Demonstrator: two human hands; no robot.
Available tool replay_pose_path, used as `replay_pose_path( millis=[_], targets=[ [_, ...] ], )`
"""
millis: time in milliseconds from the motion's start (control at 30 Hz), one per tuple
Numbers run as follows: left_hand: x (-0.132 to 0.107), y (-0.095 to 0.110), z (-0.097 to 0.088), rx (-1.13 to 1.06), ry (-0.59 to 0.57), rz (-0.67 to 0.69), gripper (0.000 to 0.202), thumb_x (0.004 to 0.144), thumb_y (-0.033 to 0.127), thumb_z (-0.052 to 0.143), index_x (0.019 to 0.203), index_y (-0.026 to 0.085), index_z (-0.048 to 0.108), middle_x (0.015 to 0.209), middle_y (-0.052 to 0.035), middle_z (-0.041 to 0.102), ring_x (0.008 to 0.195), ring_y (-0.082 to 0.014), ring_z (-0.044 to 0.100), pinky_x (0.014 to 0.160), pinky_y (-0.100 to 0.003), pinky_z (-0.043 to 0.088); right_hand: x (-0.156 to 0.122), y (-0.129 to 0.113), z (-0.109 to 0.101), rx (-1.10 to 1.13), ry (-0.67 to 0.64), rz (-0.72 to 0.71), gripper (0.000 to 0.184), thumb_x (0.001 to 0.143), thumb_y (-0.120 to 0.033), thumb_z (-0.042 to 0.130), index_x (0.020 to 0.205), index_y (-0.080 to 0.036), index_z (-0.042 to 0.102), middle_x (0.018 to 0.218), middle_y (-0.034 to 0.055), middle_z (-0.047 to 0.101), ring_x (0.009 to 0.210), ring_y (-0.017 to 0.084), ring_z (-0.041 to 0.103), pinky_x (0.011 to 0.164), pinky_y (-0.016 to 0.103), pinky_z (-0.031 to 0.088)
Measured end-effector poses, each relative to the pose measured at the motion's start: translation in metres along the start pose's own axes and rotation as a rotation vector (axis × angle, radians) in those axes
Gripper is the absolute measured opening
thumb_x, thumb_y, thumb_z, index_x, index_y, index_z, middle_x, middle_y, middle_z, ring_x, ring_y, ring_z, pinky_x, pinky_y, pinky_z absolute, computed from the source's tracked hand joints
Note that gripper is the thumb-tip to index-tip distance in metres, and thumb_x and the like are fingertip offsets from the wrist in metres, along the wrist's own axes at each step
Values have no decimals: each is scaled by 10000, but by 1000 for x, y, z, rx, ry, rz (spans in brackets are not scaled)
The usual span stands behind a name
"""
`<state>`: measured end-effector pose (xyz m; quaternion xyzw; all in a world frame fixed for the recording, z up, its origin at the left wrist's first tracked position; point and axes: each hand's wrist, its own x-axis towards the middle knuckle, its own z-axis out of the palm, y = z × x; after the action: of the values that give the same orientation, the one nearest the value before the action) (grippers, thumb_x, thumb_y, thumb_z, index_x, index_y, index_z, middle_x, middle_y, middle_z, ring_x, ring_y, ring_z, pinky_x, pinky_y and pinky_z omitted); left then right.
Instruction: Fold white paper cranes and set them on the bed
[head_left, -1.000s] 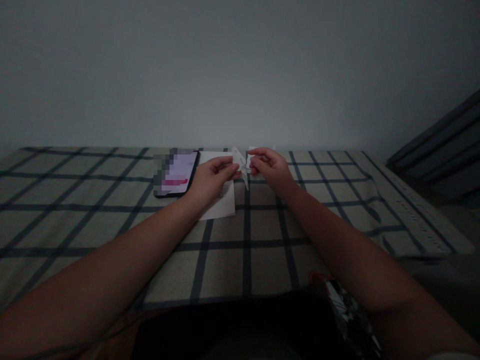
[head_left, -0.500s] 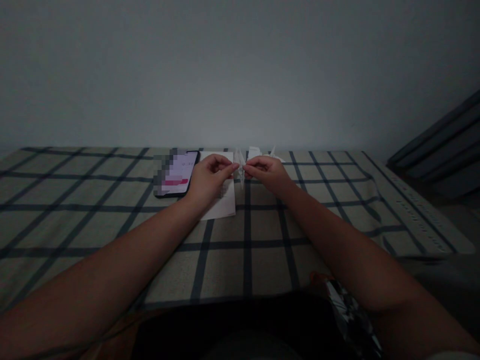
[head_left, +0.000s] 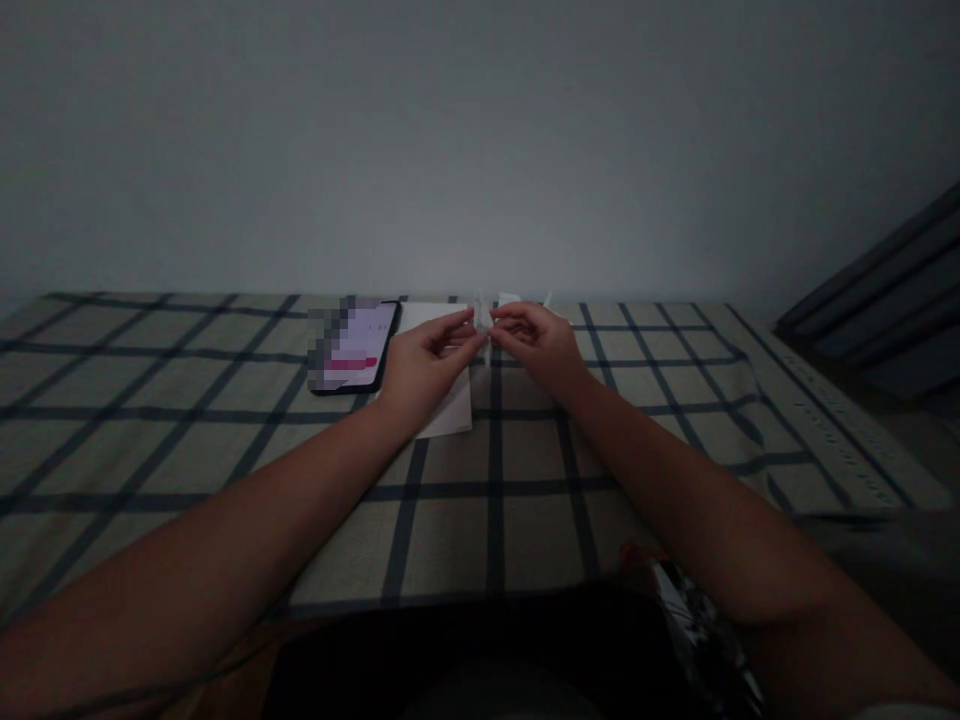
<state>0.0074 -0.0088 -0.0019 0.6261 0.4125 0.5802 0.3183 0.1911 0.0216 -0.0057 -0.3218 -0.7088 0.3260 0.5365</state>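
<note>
Between my two hands, over the middle of the table, a small piece of folded white paper (head_left: pixel 482 312) stands on edge, narrow and pale. My left hand (head_left: pixel 431 355) pinches it from the left with thumb and fingertips. From the right, my right hand (head_left: pixel 541 342) closes its thumb and fingertips on the same piece. Fingertips cover much of its shape, and the dim light blurs its folds. Under my left hand lies a flat white sheet (head_left: pixel 452 412), partly hidden by the hand.
A phone (head_left: pixel 360 345) with a lit screen lies left of my left hand. Behind my right hand, more white paper (head_left: pixel 509 298) shows partly. A checked cloth (head_left: pixel 450 540) covers the table, which meets a plain wall (head_left: pixel 480 150). Dark striped fabric (head_left: pixel 885 300) hangs at right.
My left hand has shifted slightly right, its fingers straighter. My right fingers have lifted and spread a little. The folded paper has turned slightly and shows less between the fingertips.
</note>
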Motion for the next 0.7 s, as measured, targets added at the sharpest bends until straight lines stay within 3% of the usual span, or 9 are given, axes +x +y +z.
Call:
replay_pose_path(
  millis=[133,267,367,533,700],
  targets=[
    [2,1,1,-72,6,-6,530,779,313,789,1279,184,669,825,-30,762,730,-156,724,757,-306,596,-1,-2,2,24,-20,-37,249,847,-343,717,1056,-229,644,854,3,694,797,140,687,749,281,568],
    [5,-1,-1,-67,-12,9,253,772,296,772,999,188,739,801,-26,744,730,-151,700,744,-292,582,0,-3,-1,-8,-91,-63,161,883,-332,666,966,-200,707,914,34,711,840,149,677,770,298,562],
    [7,0,-1,-102,-8,-113,161,751,298,771,859,179,766,813,-41,755,731,-156,684,737,-295,579,1,-5,-5,-69,-154,-93,180,889,-295,645,991,-191,751,973,57,730,890,163,679,799,317,562],
    [11,-2,-1,-358,-3,-353,165,670,225,769,825,173,789,836,-49,763,714,-140,677,685,-263,565,2,-11,-10,-155,-224,-121,187,856,-293,709,1011,-209,771,1024,69,737,924,181,677,822,334,559],
    [11,-5,-1,-420,-117,-367,300,666,235,778,961,184,793,913,-70,777,785,-177,724,753,-317,594,4,-11,-12,-91,-176,-19,219,813,-360,768,969,-207,772,1000,58,751,944,187,684,849,338,563]
  ],
)
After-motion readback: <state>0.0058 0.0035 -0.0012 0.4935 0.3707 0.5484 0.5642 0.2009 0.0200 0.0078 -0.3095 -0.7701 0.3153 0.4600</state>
